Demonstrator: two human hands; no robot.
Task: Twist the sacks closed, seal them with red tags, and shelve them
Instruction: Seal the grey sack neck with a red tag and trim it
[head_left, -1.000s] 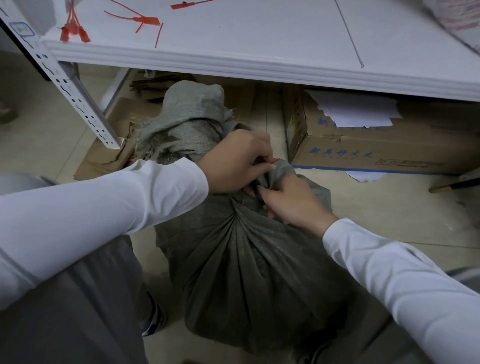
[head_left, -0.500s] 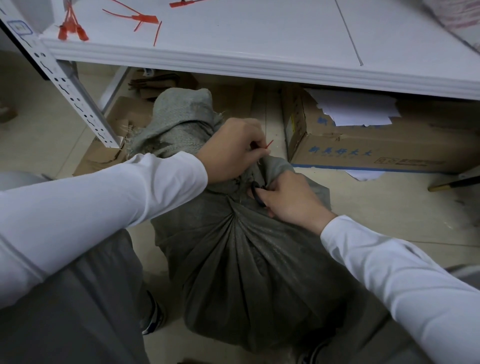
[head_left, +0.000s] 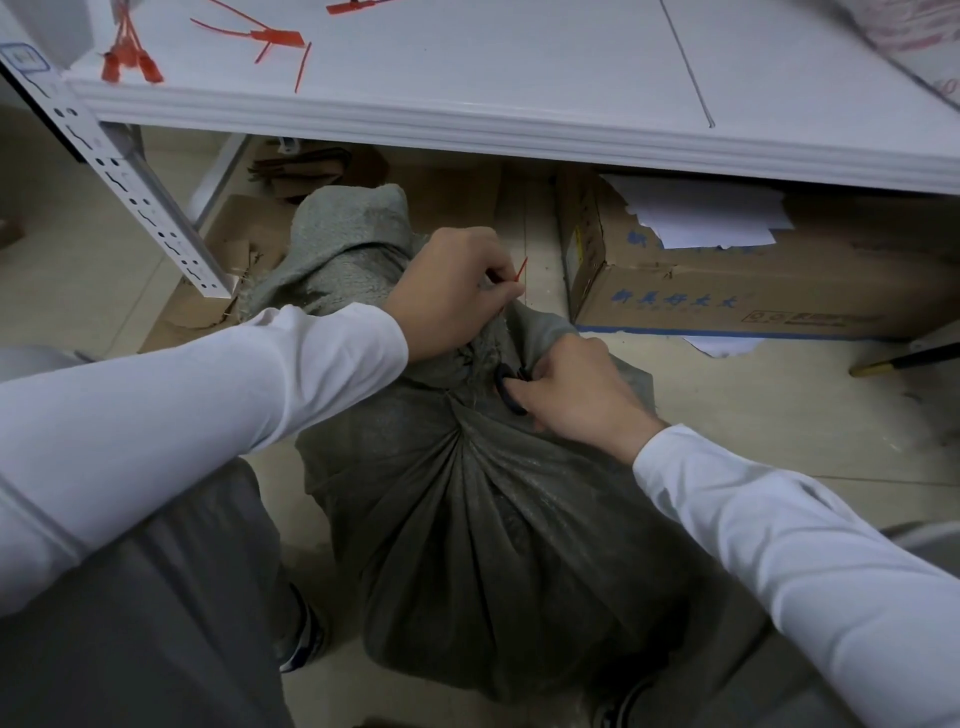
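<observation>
My left hand (head_left: 457, 296) is clenched on the red tag (head_left: 520, 270) tail, right hand (head_left: 571, 389) pinching the tag's lock at the neck of the sack (head_left: 493, 519), on the floor under both fingers. Sack looks heavy, soft, coarse weave w/ good grip; I'd lift by neck + underside, shelf (head_left: 519, 78) just beyond

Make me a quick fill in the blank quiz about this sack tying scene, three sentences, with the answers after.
1. The grey sack stands on the ____.
2. The left hand pinches a thin tag tail coloured ____.
3. Spare tags lie on the white ____.

Missing words: floor; red; shelf
</observation>
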